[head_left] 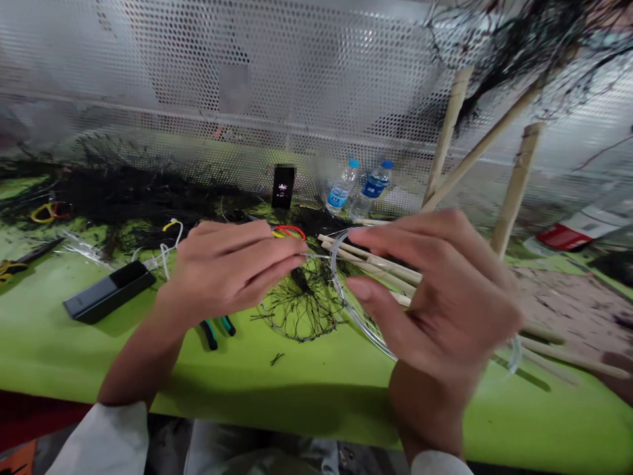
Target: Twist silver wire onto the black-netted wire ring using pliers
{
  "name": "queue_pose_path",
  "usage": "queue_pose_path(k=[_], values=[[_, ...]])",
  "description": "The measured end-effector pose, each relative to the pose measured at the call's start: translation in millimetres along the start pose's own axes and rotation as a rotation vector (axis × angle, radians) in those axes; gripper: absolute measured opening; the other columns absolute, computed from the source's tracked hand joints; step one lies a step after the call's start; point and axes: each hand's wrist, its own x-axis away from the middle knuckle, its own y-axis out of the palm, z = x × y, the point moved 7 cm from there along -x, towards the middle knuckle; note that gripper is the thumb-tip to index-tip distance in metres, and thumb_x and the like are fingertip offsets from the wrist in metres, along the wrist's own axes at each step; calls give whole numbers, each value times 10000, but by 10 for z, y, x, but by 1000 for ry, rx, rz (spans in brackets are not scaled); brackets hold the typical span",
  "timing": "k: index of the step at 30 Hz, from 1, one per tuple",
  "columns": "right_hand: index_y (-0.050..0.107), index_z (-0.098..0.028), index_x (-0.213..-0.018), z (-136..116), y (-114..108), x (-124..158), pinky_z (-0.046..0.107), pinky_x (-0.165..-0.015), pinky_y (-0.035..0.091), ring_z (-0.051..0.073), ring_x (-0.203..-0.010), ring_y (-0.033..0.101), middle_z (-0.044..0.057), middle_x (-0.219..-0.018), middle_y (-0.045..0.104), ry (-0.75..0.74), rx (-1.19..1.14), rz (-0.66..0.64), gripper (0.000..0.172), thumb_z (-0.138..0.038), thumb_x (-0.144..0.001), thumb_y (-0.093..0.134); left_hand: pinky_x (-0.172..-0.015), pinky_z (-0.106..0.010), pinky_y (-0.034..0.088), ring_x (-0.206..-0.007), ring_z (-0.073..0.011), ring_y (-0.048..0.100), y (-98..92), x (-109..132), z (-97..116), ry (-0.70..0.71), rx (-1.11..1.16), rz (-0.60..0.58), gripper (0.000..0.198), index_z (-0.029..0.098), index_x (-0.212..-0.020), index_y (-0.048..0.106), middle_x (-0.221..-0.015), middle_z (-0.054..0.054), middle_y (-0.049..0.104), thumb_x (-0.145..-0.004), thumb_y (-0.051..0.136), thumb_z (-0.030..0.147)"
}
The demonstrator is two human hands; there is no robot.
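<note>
Far to the left of the dark wire ring (pixel 304 291), seeing black-and-yellow snips (pixel 14 268) lying on the green bench (pixel 44 346), with yellow-and-red handles (pixel 44 211) farther back. Also left of the ring and behind it, seeing a heap of dark strands (pixel 133 191) spreading along a perforated metal panel (pixel 173 72). Nearer, left of the ring, seeing a dark box (pixel 109 293) resting slantwise, with a white cable (pixel 165 254) at its right end.

Just left of the ring, holding the left hand (pixel 230 267) above the bench, closing its fingers together and pinching a thin pale strand (pixel 317 255) at the tips. Under this hand, left of the ring, seeing green-and-black handles (pixel 212 335) jutting out. Between the hands, seeing the ring itself lying on the bench, with dark threads branching across it. Behind the ring, seeing a black case (pixel 283 188) standing upright and, to its right, two bottles (pixel 373 187).

Just right of the ring, holding the right hand (pixel 445 290) with thumb and forefinger parted beside a clear coil (pixel 366 324); not being able to tell any grip by the other fingers. Farther right of the ring, seeing wooden sticks (pixel 403 269), then a red-labelled bottle (pixel 568 234).
</note>
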Motion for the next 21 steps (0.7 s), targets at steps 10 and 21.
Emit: queue_pose_path(k=[10, 21], values=[[709, -268, -1015, -37, 233, 70, 291, -651, 583, 137, -699, 692, -25, -833, 754, -138, 40, -34, 144, -201, -907, 776, -564, -260, 440, -625, -91, 562, -29, 16, 158, 33, -6, -112, 40, 183, -993, 688, -797, 23, 672, -996, 669, 218], [695, -241, -846, -281, 149, 117, 303, -458, 567, 147, -529, 656, -30, -677, 723, -310, 213, 89, 203, -88, -827, 826, -514, -278, 416, -569, -81, 561, -51, -4, 237, 24, -71, -162, 64, 185, -1037, 673, -716, 48, 627, -1031, 618, 218]])
